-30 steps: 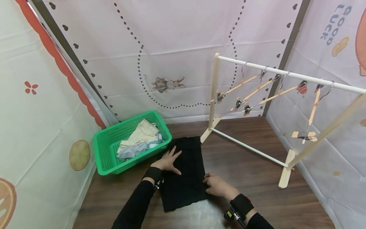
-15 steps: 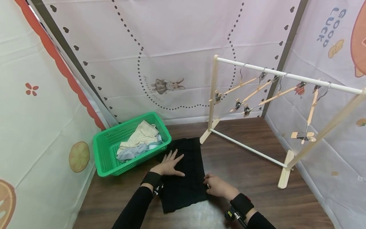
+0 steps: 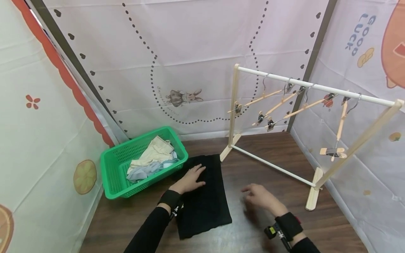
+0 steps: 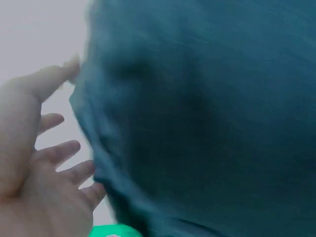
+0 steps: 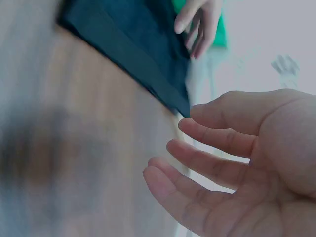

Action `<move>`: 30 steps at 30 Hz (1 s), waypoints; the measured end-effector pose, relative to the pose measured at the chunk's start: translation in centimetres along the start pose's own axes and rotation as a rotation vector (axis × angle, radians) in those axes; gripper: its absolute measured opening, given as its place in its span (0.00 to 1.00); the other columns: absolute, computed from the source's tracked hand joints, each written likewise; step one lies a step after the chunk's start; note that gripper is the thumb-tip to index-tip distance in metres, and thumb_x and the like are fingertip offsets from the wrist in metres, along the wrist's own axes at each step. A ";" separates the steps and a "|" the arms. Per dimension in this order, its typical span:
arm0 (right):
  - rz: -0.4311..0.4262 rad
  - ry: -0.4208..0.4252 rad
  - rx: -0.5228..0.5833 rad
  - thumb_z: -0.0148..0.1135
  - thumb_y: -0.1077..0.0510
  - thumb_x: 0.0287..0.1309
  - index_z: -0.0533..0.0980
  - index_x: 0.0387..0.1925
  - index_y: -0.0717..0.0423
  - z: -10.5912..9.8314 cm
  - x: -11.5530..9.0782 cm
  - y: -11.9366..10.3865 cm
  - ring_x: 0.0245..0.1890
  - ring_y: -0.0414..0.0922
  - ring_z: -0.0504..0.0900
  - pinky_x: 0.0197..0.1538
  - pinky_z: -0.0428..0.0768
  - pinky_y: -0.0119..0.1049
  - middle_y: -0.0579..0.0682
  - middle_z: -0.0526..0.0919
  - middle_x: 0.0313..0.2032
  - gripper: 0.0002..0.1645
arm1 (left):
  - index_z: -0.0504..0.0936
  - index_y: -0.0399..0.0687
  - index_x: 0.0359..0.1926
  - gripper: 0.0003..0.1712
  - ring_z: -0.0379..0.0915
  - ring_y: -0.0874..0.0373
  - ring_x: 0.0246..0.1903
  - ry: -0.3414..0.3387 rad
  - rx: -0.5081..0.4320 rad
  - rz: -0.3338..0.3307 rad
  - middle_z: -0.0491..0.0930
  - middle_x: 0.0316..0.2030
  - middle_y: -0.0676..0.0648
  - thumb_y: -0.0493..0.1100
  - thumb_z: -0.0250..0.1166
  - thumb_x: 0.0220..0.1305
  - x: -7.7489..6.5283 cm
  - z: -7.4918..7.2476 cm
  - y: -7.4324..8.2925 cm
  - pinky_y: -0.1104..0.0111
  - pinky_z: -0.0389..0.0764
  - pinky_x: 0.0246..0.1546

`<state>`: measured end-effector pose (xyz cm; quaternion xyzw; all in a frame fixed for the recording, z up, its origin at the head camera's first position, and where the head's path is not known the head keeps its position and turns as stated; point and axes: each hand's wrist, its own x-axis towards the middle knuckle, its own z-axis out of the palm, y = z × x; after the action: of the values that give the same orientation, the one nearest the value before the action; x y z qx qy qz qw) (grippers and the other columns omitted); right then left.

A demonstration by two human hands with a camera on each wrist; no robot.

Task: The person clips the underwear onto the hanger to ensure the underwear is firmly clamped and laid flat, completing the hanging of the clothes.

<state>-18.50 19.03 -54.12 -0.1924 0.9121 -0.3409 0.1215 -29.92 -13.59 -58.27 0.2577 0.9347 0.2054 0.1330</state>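
A folded black garment lies flat on the wooden surface, one far corner against the basket's side. My left hand rests over its upper left part, fingers extended; the left wrist view shows that hand beside a large, blurred spread of the dark fabric. Off to the garment's right, my right hand is apart from it, over bare wood. Seen from the right wrist, this hand has loosely bent fingers and holds nothing, with the garment's edge beyond the fingertips.
A green basket at the left holds cream cloth and light blue cloth. On the right stands a rack with several clip hangers on its white rail. Printed fabric walls enclose the back and sides.
My right hand has left the garment's right edge and moved rightward. The left hand stays over the garment, its fingers closer together. The head view has shifted slightly.
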 end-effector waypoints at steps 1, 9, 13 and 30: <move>0.022 0.027 0.005 0.59 0.70 0.63 0.80 0.53 0.68 -0.9 -0.5 0.3 0.44 0.57 0.85 0.41 0.84 0.46 0.64 0.83 0.49 0.17 | 0.59 0.42 0.78 0.39 0.51 0.37 0.75 0.043 -0.010 0.008 0.54 0.77 0.34 0.48 0.63 0.74 0.6 -0.5 0.5 0.44 0.59 0.73; 0.127 0.187 -0.044 0.60 0.64 0.68 0.78 0.56 0.67 -6.8 -4.5 2.0 0.47 0.60 0.84 0.46 0.84 0.52 0.65 0.83 0.51 0.17 | 0.64 0.42 0.74 0.29 0.68 0.47 0.68 0.308 -0.199 0.009 0.69 0.70 0.40 0.43 0.56 0.77 6.3 -7.4 6.4 0.55 0.72 0.67; 0.148 0.204 -0.066 0.61 0.64 0.68 0.77 0.55 0.70 -8.1 -5.8 2.7 0.47 0.61 0.84 0.46 0.84 0.53 0.67 0.83 0.50 0.18 | 0.63 0.44 0.75 0.28 0.71 0.49 0.66 0.387 -0.375 0.016 0.69 0.70 0.42 0.47 0.51 0.80 9.0 -11.3 8.9 0.57 0.76 0.63; 0.205 0.232 -0.077 0.61 0.65 0.67 0.77 0.54 0.73 -9.8 -8.5 4.6 0.47 0.64 0.84 0.46 0.84 0.55 0.69 0.83 0.48 0.17 | 0.65 0.42 0.73 0.31 0.69 0.48 0.68 0.452 -0.445 0.119 0.70 0.71 0.42 0.50 0.58 0.77 18.7 -17.8 14.8 0.61 0.73 0.66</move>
<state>-15.59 31.54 -49.16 -0.0620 0.9473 -0.3115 0.0421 -45.44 2.39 -38.61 0.2245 0.8559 0.4644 -0.0370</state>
